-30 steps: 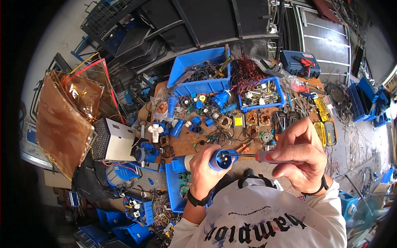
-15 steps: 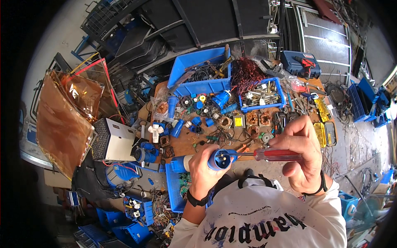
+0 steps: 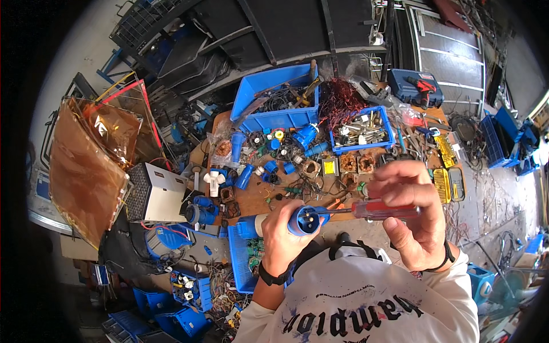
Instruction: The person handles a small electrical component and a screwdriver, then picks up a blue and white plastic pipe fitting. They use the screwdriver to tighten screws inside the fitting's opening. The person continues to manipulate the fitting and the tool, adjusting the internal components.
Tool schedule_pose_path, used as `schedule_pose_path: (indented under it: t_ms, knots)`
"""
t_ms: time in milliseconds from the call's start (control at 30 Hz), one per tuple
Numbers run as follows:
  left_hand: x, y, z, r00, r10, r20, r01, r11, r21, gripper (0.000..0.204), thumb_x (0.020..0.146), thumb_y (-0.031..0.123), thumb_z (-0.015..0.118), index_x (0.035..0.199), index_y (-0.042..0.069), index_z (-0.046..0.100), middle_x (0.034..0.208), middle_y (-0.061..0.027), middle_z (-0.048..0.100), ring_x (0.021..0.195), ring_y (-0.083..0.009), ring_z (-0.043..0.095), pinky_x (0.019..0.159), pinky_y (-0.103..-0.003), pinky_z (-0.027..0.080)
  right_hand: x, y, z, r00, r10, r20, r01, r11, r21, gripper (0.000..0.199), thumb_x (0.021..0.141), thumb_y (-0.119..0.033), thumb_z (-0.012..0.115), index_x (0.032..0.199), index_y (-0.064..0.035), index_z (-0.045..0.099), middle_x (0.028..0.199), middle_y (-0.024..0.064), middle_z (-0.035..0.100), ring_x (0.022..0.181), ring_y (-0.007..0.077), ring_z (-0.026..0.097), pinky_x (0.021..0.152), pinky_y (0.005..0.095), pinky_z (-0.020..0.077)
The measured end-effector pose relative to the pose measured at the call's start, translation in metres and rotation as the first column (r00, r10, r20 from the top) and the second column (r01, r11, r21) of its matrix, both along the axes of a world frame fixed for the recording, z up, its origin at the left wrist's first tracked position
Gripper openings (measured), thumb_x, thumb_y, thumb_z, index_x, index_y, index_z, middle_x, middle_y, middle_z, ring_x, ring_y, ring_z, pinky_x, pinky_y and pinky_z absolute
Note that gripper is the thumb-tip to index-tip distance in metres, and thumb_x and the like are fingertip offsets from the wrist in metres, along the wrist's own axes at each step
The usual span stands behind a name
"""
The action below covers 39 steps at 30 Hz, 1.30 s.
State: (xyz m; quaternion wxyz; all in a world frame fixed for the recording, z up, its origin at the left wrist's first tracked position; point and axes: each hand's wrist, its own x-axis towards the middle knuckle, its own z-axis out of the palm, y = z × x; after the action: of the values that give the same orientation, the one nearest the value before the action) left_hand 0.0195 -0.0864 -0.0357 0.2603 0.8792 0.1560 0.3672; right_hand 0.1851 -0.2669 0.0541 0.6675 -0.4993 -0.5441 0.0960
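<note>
Over the cluttered worktop (image 3: 269,200), from the head view: blue plug (image 3: 303,220) held up, screwdriver (image 3: 372,210) tip set into its face.

Left hand (image 3: 281,231) wrapped tight round the blue plug body, pins facing right, just above the chest and nearer than the worktop. Right hand (image 3: 413,214) curled shut round the red handle of the screwdriver, level with the plug and to its right, shaft running left so the tip meets the plug's face between the pins. Judged mid-step: plug in one piece, no screw or cover seen lying loose beside it, so the loosening or tightening looks unfinished; which of the two, cannot tell. Beyond the plug, more blue connector parts (image 3: 303,137), a blue bin of metal bits (image 3: 361,128) and a tangle of copper wire (image 3: 338,100).
</note>
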Motion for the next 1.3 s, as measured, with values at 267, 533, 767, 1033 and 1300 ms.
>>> schedule_pose_path:
  t_ms: [267,533,767,1033,1300]
  knots:
    - [-0.005,0.002,-0.002,1.0,0.006,-0.004,-0.006,1.0,0.014,0.05,0.064,0.014,0.091,0.102,0.004,0.06,0.083,-0.0096,0.07,0.072,-0.0235,0.07,0.067,-0.033,0.056,-0.002,-0.001,-0.005,0.997,0.049,-0.054,-0.043,0.994,0.103,0.045,0.086,0.004,0.069,0.128,-0.0019,0.053,0.116,0.0189,0.059,0.11,0.0293,0.063,0.09,0.0397,0.0544]
    - [-0.01,0.0,-0.003,1.0,0.006,0.003,-0.006,1.0,0.003,0.051,0.064,0.015,0.091,0.104,0.004,0.06,0.084,-0.01,0.07,0.072,-0.0233,0.07,0.068,-0.033,0.055,-0.017,0.006,0.011,0.998,0.0,-0.067,0.002,1.0,0.027,0.05,0.088,-0.005,0.07,0.133,-0.0002,0.049,0.125,0.0218,0.057,0.124,0.0362,0.056,0.097,0.0452,0.0514]
    - [-0.016,0.002,-0.006,0.999,0.046,-0.006,-0.046,0.999,0.014,0.05,0.065,0.016,0.091,0.103,0.004,0.061,0.083,-0.0101,0.07,0.072,-0.0233,0.07,0.068,-0.033,0.055,-0.012,-0.011,0.021,0.941,-0.171,0.291,0.268,0.902,-0.337,0.032,0.086,-0.005,0.073,0.116,-0.0012,0.062,0.105,0.015,0.064,0.088,0.0218,0.069,0.063,0.0291,0.0553]
    - [-0.016,-0.002,0.002,0.999,0.041,0.008,-0.041,0.999,-0.036,0.049,0.064,0.017,0.091,0.101,0.005,0.061,0.082,-0.0099,0.07,0.072,-0.0234,0.071,0.066,-0.033,0.055,-0.012,-0.002,0.007,0.995,0.081,-0.056,-0.085,0.993,-0.077,0.036,0.08,0.005,0.073,0.112,-0.0041,0.058,0.113,0.0175,0.064,0.101,0.0273,0.065,0.083,0.0352,0.0519]
    - [-0.014,-0.001,-0.001,1.0,0.014,0.004,-0.013,0.999,-0.038,0.05,0.064,0.015,0.091,0.102,0.005,0.06,0.083,-0.0102,0.071,0.074,-0.0238,0.072,0.067,-0.033,0.056,-0.004,-0.004,0.015,0.987,0.086,0.133,-0.07,0.99,-0.122,0.031,0.083,-0.002,0.076,0.111,-0.0043,0.063,0.111,0.0143,0.064,0.096,0.0262,0.064,0.085,0.0368,0.0502]
